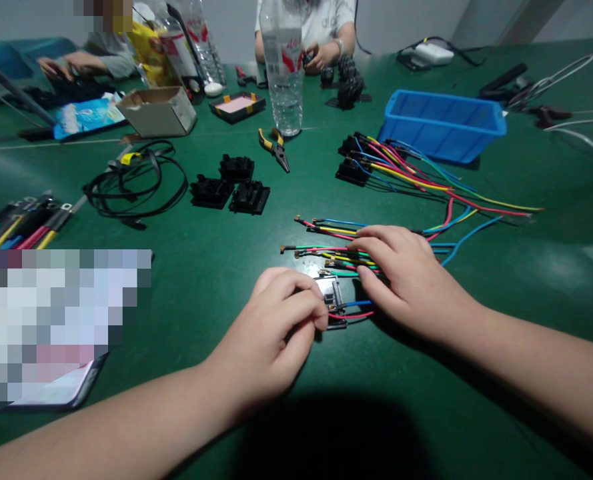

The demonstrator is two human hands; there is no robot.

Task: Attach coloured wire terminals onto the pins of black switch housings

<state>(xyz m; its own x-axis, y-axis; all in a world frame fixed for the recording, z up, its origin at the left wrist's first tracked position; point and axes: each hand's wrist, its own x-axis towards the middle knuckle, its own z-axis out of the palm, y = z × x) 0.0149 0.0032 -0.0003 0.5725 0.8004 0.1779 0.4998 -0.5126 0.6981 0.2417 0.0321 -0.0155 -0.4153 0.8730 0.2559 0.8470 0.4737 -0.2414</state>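
Note:
My left hand (289, 317) is closed around the left side of a small black plastic socket housing (333, 291), low over the table. Blue and red wires run out of the housing to the right; its left part is hidden by my fingers. My right hand (401, 273) reaches over a loose bundle of coloured wires (326, 253) with brass-coloured terminals at their left ends. Its fingers are stretched out, with thumb and forefinger apart, touching the wires. Several terminals stick out left of my fingertips. Whether a single wire lies under the fingers is hidden.
Black housings (231, 183) and yellow-handled pliers (276, 150) lie ahead. Wired housings (353, 170) sit near a blue bin (443, 123). A coiled cable (136, 180), phone (83, 383), carton (159, 110) and bottle (286, 73) surround them. Two people work across the table.

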